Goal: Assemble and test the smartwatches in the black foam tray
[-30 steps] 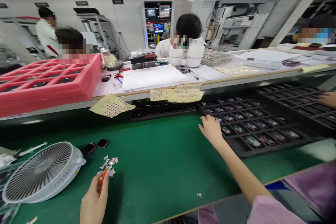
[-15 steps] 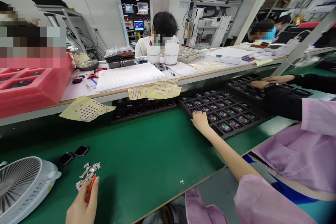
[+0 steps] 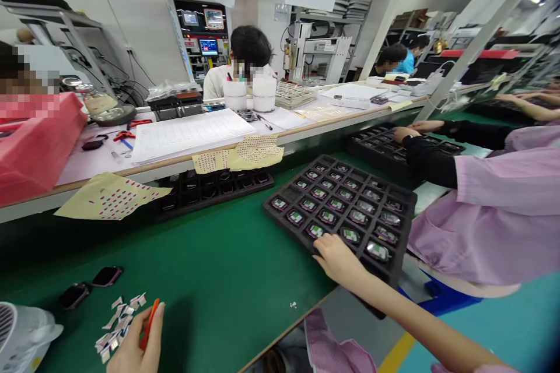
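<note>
In the lower left, my left hand [image 3: 137, 341] pinches a slim orange tool [image 3: 150, 324] that looks like tweezers, between thumb and fingers. A loose pile of small whitish strips [image 3: 119, 322] lies beside these fingers on the green bench. My right hand [image 3: 339, 257] grips the near edge of a black compartment tray [image 3: 289, 193], its fingers curled over the rim. Watch-like cases with their green and silver insides showing sit in most compartments. The tray lies at an angle, its near right corner out past the bench edge. Two dark-screened watch cases [image 3: 107, 275] rest behind the strips.
A white fan [image 3: 28, 335] stands at the left edge. Under the shelf [image 3: 301, 131] is another black tray [image 3: 214, 189]. Yellow dotted sheets [image 3: 114, 198] hang from the shelf's edge. To the right, a co-worker's hands [image 3: 405, 133] are at a further tray [image 3: 371, 148].
My right hand has pulled the black tray nearer and turned it, away from the co-worker's tray. My left hand stays by the strips with the orange tool. The view has shifted right.
</note>
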`<state>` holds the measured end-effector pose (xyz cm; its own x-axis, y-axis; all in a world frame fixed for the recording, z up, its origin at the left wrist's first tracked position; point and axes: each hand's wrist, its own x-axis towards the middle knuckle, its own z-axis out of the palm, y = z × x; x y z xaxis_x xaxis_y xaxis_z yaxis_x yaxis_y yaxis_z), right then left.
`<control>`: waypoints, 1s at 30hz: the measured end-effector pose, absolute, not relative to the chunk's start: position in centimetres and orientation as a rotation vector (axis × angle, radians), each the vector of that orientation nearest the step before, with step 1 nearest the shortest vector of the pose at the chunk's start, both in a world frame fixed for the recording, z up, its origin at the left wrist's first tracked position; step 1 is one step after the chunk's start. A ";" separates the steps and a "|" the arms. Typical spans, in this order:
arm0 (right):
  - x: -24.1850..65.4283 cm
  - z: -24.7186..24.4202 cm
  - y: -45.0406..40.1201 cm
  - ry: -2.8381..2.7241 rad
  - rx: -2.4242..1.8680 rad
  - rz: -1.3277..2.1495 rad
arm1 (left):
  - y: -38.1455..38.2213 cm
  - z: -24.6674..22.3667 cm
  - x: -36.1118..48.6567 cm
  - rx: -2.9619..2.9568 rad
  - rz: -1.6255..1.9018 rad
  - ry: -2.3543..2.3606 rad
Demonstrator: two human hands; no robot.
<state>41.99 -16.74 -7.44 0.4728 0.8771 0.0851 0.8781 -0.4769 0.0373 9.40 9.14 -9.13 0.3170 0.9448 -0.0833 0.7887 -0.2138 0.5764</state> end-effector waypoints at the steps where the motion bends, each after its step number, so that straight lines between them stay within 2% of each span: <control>1: 40.8 -7.2 -15.8 -1.642 -2.644 -0.116 | 9.0 -9.0 9.8 2.060 0.364 1.504; 11: 32.1 -3.5 -2.8 -2.201 -2.126 0.213 | 7.4 -7.3 10.9 2.114 0.397 1.449; 15: 34.7 -0.4 -4.2 -2.106 -1.848 0.318 | 6.7 -6.9 11.2 2.122 0.398 1.396; 18: 40.2 0.2 -8.3 -1.725 -2.013 0.222 | 5.8 -6.5 11.9 2.155 0.385 1.307; 24: 52.0 -6.3 -19.9 -1.002 -2.484 -0.023 | 4.6 -5.7 13.5 2.220 0.342 1.210; 30: 54.6 -12.4 -26.5 -0.659 -2.408 0.193 | 4.4 -5.8 14.0 2.275 0.170 1.222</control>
